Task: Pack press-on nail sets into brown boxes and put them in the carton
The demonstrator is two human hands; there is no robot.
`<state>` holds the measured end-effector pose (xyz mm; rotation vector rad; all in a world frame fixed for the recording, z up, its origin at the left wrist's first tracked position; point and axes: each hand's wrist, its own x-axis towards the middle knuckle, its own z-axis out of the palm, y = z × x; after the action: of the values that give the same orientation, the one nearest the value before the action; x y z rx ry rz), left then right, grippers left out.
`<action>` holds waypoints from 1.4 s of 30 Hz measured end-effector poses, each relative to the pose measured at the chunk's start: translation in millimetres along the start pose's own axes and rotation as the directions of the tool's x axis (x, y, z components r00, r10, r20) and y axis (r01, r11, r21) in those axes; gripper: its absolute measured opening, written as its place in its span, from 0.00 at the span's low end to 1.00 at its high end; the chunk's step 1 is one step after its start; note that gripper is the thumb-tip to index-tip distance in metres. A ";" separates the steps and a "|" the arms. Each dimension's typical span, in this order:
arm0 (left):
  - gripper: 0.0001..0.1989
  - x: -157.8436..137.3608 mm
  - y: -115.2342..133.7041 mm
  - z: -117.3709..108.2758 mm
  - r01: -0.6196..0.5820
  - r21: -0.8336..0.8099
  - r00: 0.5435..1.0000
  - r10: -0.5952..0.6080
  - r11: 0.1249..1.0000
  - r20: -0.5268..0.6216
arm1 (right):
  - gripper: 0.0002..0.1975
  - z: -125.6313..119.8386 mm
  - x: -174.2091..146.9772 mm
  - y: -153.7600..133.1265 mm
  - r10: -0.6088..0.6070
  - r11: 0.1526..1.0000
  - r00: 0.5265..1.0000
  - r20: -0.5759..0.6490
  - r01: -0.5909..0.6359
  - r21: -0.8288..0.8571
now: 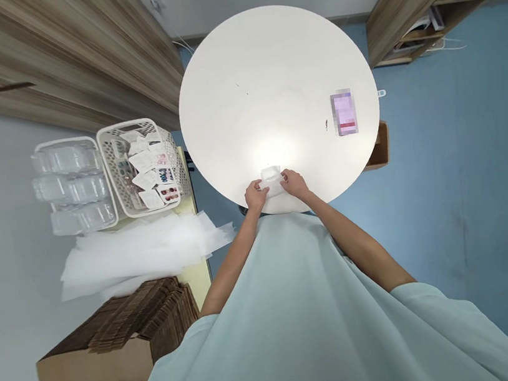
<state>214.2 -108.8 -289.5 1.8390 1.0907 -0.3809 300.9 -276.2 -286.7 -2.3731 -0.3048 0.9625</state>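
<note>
At the near edge of the round white table (265,69), both hands hold a small white translucent foam sheet (274,187). My left hand (255,196) grips its left side with thumb and fingers. On the opposite side, my right hand (294,183) pinches the sheet with bent fingers. A clear, shiny plastic piece (271,173), perhaps a small box, shows at the sheet's far edge; how much of it lies under the sheet is hidden.
A purple packet (344,113), blurred, lies at the table's right. To my left stand a basket of clear plastic boxes (79,190), a white basket (110,173) of small carded items, stacked white foam sheets (139,251) and folded brown cartons (99,363). Wooden cabinets flank the table.
</note>
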 end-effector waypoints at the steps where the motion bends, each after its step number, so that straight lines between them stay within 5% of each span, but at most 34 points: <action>1: 0.20 -3.6 -2.0 -1.3 0.000 0.004 1.000 0.000 1.000 0.006 | 0.15 2.3 -5.2 0.5 -0.001 1.000 1.000 0.003 0.001 0.005; 16: 0.18 -50.4 -16.1 28.0 0.045 0.047 0.998 -0.047 0.998 0.046 | 0.14 22.4 -61.7 36.9 0.016 0.999 1.000 0.013 -0.017 0.043; 29: 0.16 -96.0 -1.9 39.2 -0.050 -0.040 0.998 0.052 0.998 0.043 | 0.17 -4.4 -98.0 74.6 -0.032 0.963 0.998 -0.050 0.045 0.266; 36: 0.14 -136.7 -6.4 70.9 -0.117 -0.121 0.993 0.114 0.986 -0.027 | 0.18 -20.6 -127.2 101.4 -0.089 0.986 0.992 -0.088 0.101 0.136; 42: 0.18 -169.8 -28.8 92.7 -0.181 -0.240 0.984 0.176 0.954 -0.044 | 0.23 -33.4 -158.1 118.7 -0.292 0.956 0.955 -0.056 0.292 -0.012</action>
<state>113.1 -269.9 -243.8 1.7079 0.9320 -0.1148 210.9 -450.5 -244.7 -2.2708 -0.6160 0.7534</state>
